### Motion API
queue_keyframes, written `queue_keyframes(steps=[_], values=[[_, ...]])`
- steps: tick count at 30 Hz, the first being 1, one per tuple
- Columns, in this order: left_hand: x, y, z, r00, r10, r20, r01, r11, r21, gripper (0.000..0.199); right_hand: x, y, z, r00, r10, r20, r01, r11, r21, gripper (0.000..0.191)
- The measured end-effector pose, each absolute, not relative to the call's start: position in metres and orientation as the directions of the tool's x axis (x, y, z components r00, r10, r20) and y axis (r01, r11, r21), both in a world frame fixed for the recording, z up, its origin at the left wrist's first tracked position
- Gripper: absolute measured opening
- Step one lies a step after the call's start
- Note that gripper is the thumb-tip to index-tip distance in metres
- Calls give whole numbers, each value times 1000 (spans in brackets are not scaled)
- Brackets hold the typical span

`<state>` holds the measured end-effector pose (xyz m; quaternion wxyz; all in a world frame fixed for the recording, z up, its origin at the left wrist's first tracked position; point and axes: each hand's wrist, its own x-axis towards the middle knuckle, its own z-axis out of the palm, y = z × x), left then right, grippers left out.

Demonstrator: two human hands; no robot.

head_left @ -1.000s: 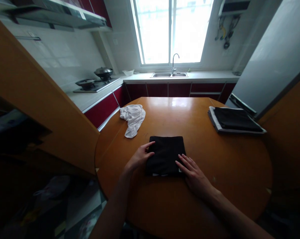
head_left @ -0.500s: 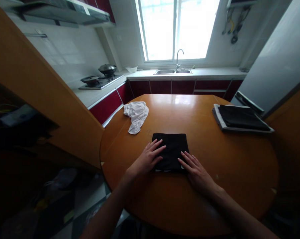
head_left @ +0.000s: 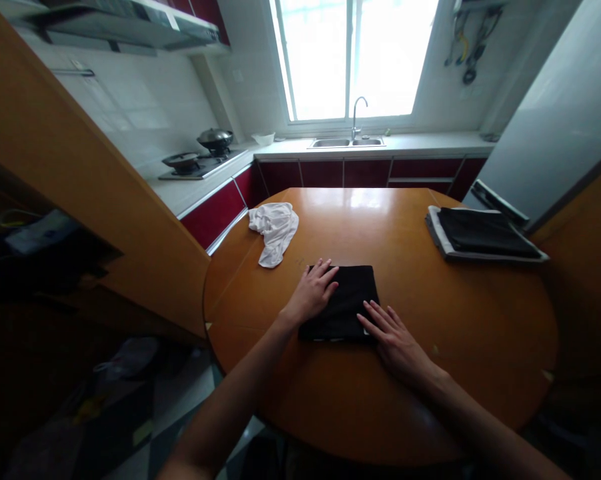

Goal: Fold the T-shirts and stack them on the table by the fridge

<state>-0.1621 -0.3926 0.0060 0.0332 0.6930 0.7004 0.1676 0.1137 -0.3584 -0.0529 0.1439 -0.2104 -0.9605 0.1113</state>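
A folded black garment [head_left: 348, 303] lies flat near the middle of the wooden table; its exact kind does not show. Across its upper left part rests my left hand [head_left: 313, 293], open, fingers pointing to the far edge. My right hand [head_left: 393, 337] is open too, its fingertips on the lower right corner of the cloth. A small bit of white shows beside those fingertips. Part of the garment's left side is hidden under my left hand.
A crumpled white cloth [head_left: 275, 230] lies on the round wooden table [head_left: 420, 413] at the back left. At the right is a stack of folded dark and white clothes [head_left: 488, 233]. Behind are a counter with a sink [head_left: 330, 143], a stove with pans [head_left: 215, 139] and a fridge.
My left hand has slid forward and slightly right over the black garment, uncovering its lower left corner. My right hand has stayed nearly in place.
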Motion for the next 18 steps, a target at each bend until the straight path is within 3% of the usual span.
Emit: queue_keyframes(steps=[7,11,18], values=[[-157,-380,-37,-87,980,176,991,67,115,58,115,-356,-24,-882,425,203,336,870,-361,65],[-160,-380,-43,-81,978,193,995,67,80,58,69,-334,-1,-716,648,258,525,744,-413,59],[-158,-382,-41,-89,974,208,996,80,49,57,6,-288,-26,-606,794,40,730,575,-369,65]])
